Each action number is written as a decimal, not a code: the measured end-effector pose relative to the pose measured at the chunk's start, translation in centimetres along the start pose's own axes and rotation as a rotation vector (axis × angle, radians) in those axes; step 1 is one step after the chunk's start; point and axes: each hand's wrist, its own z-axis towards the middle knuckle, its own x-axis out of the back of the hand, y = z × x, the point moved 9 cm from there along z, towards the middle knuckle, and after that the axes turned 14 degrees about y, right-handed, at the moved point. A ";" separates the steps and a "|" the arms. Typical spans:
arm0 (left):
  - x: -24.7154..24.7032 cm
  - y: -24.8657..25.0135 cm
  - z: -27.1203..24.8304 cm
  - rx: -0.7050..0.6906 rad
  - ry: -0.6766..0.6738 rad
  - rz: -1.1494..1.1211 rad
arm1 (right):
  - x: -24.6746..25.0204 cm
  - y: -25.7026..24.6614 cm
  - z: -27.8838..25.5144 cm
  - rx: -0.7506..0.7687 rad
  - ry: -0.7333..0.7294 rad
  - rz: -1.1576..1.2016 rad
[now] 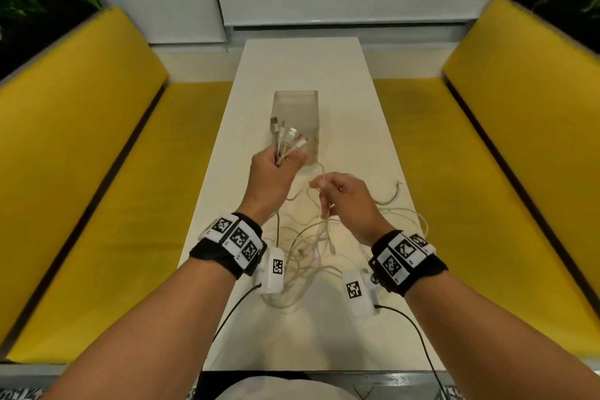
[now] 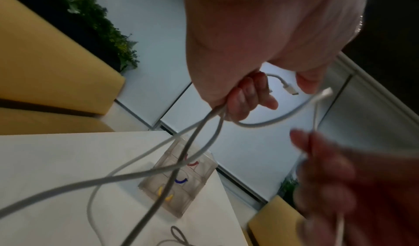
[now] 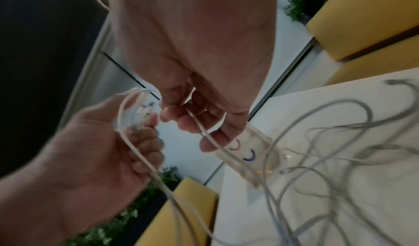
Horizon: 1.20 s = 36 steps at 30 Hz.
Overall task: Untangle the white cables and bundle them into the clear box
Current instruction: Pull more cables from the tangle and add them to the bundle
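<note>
My left hand (image 1: 276, 169) is raised over the table and grips a bunch of white cable ends (image 1: 287, 140), their plugs sticking up in front of the clear box (image 1: 296, 107). In the left wrist view the curled fingers (image 2: 247, 97) hold the cords, which hang down toward the table. My right hand (image 1: 337, 195) is just right of it and pinches a thin white cable (image 3: 204, 131) between thumb and fingers. The rest of the white cables (image 1: 308, 250) lie tangled on the table below both wrists. The clear box (image 2: 181, 181) holds small red, blue and yellow pieces.
The narrow white table (image 1: 302, 58) runs away from me between two yellow benches (image 1: 113, 172) (image 1: 487, 172). One loose cable end (image 1: 397, 187) lies near the table's right edge. Green plants stand behind the bench backs. A white wall closes the far end.
</note>
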 end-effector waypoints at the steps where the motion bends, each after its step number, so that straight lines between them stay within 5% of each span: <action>1: -0.4 -0.1 -0.2 -0.001 -0.025 0.021 | -0.3 -1.3 0.2 0.023 0.003 0.034; 9: -1.0 1.4 -0.1 -0.070 -0.049 0.009 | -1.5 -3.3 0.7 0.058 0.038 -0.028; 16: 1.9 3.1 2.0 -0.069 0.178 -0.128 | -1.0 3.3 -0.4 0.111 -0.019 -0.207; 23: 2.3 1.9 1.8 -0.030 0.216 -0.172 | -1.3 7.1 -1.2 -0.059 -0.112 -0.240; 31: 4.3 0.1 2.9 0.155 0.297 -0.406 | 9.0 5.8 4.8 -0.114 0.384 -0.393; 36: 3.6 -1.5 2.5 0.214 0.261 -0.564 | 8.0 6.8 2.9 -0.114 0.309 -0.455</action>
